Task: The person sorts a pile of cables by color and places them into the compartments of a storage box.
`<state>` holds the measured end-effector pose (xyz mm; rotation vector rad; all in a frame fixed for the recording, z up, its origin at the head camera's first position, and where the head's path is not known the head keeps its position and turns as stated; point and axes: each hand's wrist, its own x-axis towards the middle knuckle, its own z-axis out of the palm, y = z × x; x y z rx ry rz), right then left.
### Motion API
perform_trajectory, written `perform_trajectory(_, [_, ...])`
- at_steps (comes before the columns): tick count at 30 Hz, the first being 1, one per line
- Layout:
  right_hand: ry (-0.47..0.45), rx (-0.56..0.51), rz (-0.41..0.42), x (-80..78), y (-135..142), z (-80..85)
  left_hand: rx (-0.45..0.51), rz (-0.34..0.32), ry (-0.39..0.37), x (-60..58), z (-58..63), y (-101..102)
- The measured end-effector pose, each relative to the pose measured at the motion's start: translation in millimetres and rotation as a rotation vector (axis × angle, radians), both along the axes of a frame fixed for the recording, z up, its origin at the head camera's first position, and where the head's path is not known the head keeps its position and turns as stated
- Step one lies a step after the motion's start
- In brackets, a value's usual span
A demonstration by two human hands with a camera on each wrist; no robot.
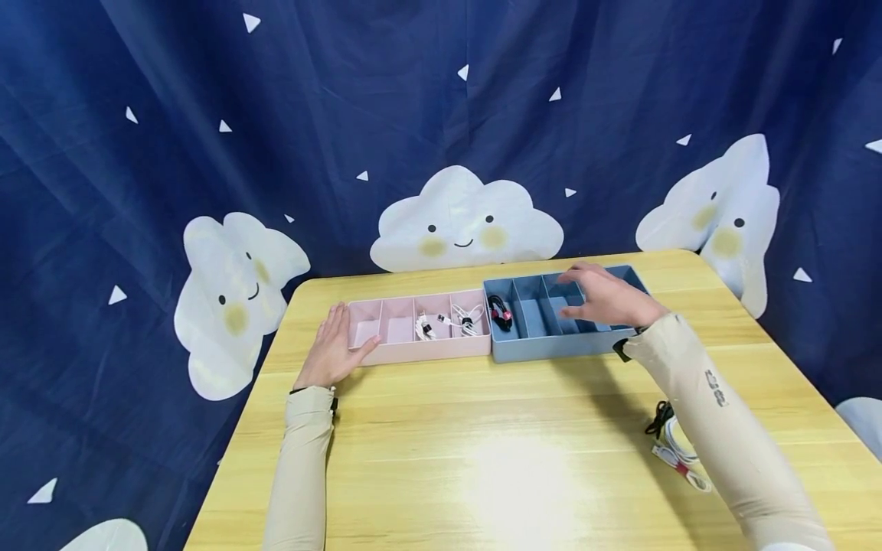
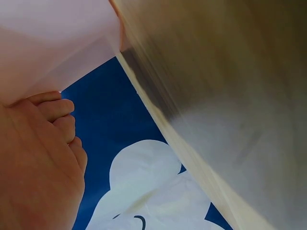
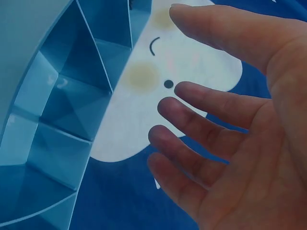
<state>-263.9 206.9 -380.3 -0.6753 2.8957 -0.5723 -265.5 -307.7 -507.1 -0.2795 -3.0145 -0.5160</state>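
In the head view, my left hand (image 1: 334, 350) rests against the left end of a pink divided organizer box (image 1: 434, 350), with its thumb along the front wall. The left wrist view shows its fingers (image 2: 62, 109) against the pink wall. My right hand (image 1: 606, 296) hovers over a blue divided organizer box (image 1: 544, 349), fingers spread, nothing in its grasp. The right wrist view has the empty palm (image 3: 249, 182) beside the blue compartments. A black cable (image 1: 501, 314) lies in the leftmost blue compartment. White cables (image 1: 468, 320) lie in the two right pink compartments.
The two boxes stand end to end along the back of the wooden table (image 1: 413, 436). Near the right forearm lie bundled cables (image 1: 678, 451), black and white, partly hidden by the sleeve. A dark blue curtain (image 1: 331, 92) with clouds hangs behind the table.
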Motion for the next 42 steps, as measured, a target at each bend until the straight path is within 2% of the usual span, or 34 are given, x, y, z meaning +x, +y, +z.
perform_trajectory(21, [0.041,-0.033,-0.068,30.8,34.7,4.1,-0.001,0.001,-0.007,-2.2,-0.1,-0.7])
perform_trajectory(42, [0.053,-0.074,-0.098,65.2,63.0,-11.8,0.006,0.002,0.006,-0.3,-2.0,-2.4])
